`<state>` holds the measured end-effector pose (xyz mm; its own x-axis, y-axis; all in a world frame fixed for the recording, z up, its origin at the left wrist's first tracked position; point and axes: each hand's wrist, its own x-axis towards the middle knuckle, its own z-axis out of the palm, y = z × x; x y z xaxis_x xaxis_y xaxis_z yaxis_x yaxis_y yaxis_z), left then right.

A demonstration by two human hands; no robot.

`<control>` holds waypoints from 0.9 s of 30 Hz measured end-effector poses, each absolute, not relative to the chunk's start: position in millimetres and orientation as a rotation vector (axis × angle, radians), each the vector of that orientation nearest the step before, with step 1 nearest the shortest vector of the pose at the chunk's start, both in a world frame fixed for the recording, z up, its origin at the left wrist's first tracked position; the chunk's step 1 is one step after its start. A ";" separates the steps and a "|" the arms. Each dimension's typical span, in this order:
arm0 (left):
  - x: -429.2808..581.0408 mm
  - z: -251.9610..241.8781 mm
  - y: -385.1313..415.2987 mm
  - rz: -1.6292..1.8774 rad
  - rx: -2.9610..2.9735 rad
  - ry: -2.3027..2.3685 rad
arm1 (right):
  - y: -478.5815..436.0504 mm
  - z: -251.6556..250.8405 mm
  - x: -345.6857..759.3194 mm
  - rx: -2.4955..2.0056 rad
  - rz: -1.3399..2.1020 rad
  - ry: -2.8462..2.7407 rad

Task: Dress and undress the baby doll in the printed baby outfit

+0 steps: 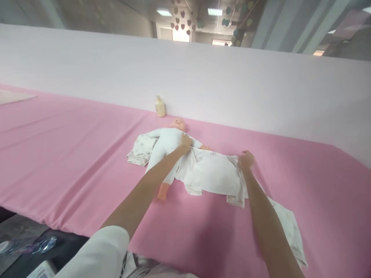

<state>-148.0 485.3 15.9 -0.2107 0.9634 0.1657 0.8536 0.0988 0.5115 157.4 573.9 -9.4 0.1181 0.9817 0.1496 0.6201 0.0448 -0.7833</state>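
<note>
A small white baby bodysuit point(214, 173) lies spread on the pink sheet in front of me, one sleeve end hanging toward me. My left hand point(186, 142) is closed at its upper left corner, just over the doll's side. At the upper right corner, my right hand point(246, 159) pinches the cloth; the fingertips are partly hidden. The baby doll point(169, 141), dressed in white, lies on its back to the left, its head toward the wall. The bodysuit's left edge is close against the doll's arm and leg.
A folded patterned cloth point(142, 148) sits left of the doll. Another patterned white cloth point(286, 224) lies partly behind my right forearm. A cream pump bottle point(160, 107) stands by the white wall point(232, 88). The pink sheet point(87, 154) ends at a front edge, with a plastic bottle point(31, 245) below it.
</note>
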 end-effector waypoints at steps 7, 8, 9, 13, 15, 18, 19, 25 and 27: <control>-195.6 19.7 439.7 0.844 1.468 2.682 | 512.1 3.4 22.0 -1.100 0.990 -1.905; -202.4 19.0 430.7 0.839 1.393 2.722 | 502.5 3.0 0.2 -1.050 1.115 -1.938; -208.3 18.2 422.6 0.822 1.329 2.744 | 493.8 1.6 -19.9 -1.017 1.250 -1.958; -224.2 17.6 403.6 0.704 1.191 2.698 | 473.5 -8.0 -69.3 -1.002 1.688 -1.886; -230.0 20.0 401.3 0.665 1.144 2.645 | 470.5 -10.9 -76.4 -0.975 1.829 -1.816; -234.9 25.2 403.0 0.653 1.078 2.597 | 466.1 -10.7 -79.3 -0.905 1.960 -1.734; -234.8 27.0 404.2 0.659 1.065 2.596 | 463.8 -9.5 -80.5 -0.887 1.970 -1.706; -216.2 42.8 401.5 0.797 1.089 2.688 | 452.7 4.2 -87.4 -0.859 1.860 -1.529; -209.1 52.6 394.8 0.930 1.114 2.675 | 451.8 11.5 -84.9 -0.835 1.810 -1.476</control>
<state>-209.1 394.8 52.6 -0.7278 0.6721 0.1364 0.6118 0.5465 0.5719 -84.9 451.8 11.5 -0.5866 0.8065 -0.0745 -0.0894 -0.1559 -0.9837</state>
